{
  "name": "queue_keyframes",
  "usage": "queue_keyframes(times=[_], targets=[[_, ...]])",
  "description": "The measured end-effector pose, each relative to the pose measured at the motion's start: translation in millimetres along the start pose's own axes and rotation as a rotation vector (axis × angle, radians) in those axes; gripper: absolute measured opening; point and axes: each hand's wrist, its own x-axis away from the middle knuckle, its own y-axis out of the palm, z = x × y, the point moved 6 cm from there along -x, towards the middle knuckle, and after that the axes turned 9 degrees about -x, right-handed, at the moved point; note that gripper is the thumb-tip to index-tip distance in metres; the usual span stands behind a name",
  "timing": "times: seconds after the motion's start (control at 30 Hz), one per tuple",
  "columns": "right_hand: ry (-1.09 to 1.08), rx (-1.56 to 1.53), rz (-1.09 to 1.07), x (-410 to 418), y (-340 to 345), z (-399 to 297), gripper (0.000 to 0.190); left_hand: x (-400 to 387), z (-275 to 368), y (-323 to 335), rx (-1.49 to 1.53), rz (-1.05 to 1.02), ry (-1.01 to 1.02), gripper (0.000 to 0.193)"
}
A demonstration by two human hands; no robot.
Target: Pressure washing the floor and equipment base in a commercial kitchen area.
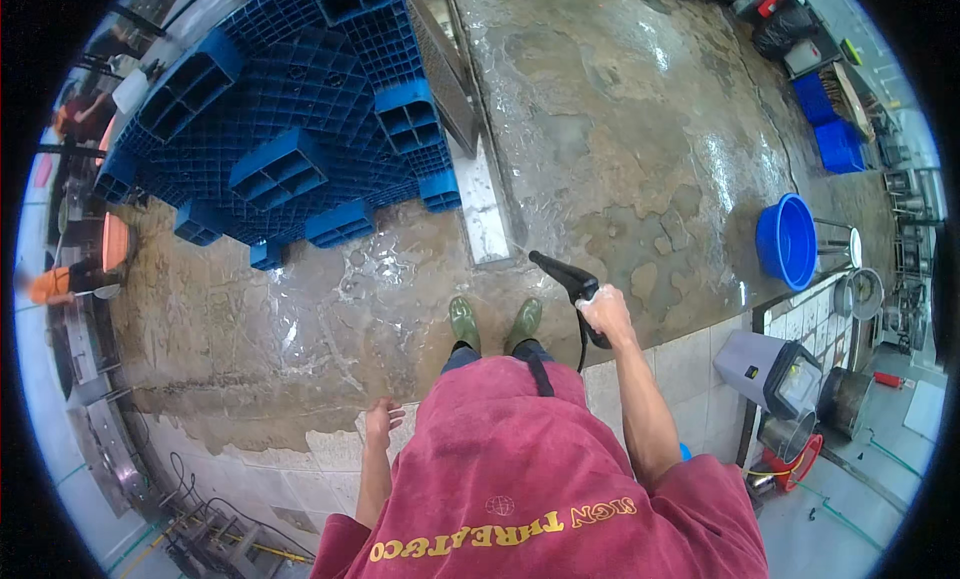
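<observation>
My right hand point(604, 313) grips the handle of a black spray gun point(562, 273), whose hose drops beside my leg. Its nozzle points left, toward the end of a pale floor strip point(484, 219), and a thin jet seems to leave it. My left hand point(384, 420) hangs empty at my left side with the fingers apart and slightly bent. Beyond my green boots point(465, 322), a large blue plastic pallet point(277, 128) stands tilted on the wet concrete floor point(600, 128), its blocks facing me.
At right are a blue tub point(786, 241), a metal stool point(855, 247), blue crates point(840, 145) and a grey bin point(765, 369). A dark metal panel point(450, 68) adjoins the pallet. Another person in orange point(51, 286) is at far left, near an orange basket point(115, 241).
</observation>
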Motion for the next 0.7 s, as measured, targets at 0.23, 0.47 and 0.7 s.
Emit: queue_keyframes(times=[0.23,0.47,0.7], targets=[[-0.163,-0.119,0.15,31.1,24.2,30.5,0.035,-5.2,-1.3,4.6,-0.039,0.004,-0.01,0.038],[-0.17,-0.265,0.224,50.5,38.9,60.7,0.035,-12.2,-3.8,7.1,-0.093,-0.074,-0.015,0.034],[-0.099,-0.316,0.275,57.5,42.6,74.3,0.035,-24.2,12.7,4.8,-0.071,-0.062,0.001,0.036]])
